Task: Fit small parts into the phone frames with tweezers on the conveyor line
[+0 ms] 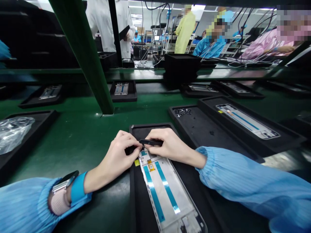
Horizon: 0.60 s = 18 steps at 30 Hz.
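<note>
Steadiness matters as the right hand (170, 145) pinches slim black tweezers (152, 142) narrowly, their tips meeting the closed pinch of the left hand (114, 161), just above a white phone frame with blue strips (165, 191) in a black plastic tray (143, 127).

A bag (13, 134) is lying in a tray (41, 136) left of the green post (89, 61). Screws (181, 112) are sitting right of the post, while a co-worker (184, 32) in a yellow smock is standing beyond it.

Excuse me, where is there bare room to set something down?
The green mat between the left tray and your left hand is bare, as is the black tray beside your right hand, below its screws. Around the phone frame is crowded.
</note>
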Each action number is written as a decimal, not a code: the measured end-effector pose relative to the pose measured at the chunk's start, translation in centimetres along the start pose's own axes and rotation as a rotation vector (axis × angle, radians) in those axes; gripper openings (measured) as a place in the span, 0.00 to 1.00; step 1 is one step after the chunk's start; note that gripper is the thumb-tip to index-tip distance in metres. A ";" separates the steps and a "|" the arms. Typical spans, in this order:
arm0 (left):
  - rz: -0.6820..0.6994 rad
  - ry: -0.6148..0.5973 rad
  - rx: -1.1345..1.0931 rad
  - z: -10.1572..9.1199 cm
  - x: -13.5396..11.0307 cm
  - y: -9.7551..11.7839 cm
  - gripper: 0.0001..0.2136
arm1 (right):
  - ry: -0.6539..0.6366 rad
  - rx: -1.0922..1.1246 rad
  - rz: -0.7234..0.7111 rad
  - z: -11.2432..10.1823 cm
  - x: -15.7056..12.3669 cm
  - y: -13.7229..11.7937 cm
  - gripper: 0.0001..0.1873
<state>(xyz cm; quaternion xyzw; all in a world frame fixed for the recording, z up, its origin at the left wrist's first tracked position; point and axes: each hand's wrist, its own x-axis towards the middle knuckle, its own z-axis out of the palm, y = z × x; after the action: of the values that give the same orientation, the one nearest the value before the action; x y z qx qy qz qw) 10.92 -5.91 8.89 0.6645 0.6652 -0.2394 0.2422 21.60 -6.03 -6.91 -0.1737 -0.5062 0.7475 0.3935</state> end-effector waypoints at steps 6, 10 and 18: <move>0.021 -0.018 0.029 -0.2 -0.1 0.1 0.07 | -0.021 -0.060 -0.072 0.4 -0.2 0.0 0.06; 0.127 -0.030 0.111 -0.3 -0.4 0.2 0.08 | -0.057 -0.097 -0.096 0.5 -0.4 0.0 0.05; 0.273 -0.099 0.248 -0.8 -0.1 0.4 0.08 | -0.123 -0.112 -0.098 -0.4 0.4 -0.6 0.03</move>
<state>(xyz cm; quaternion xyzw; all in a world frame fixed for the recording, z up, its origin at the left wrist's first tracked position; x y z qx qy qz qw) 11.29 -5.47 9.61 0.7607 0.5217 -0.3169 0.2210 21.92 -5.39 -6.46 -0.1244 -0.5784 0.7071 0.3873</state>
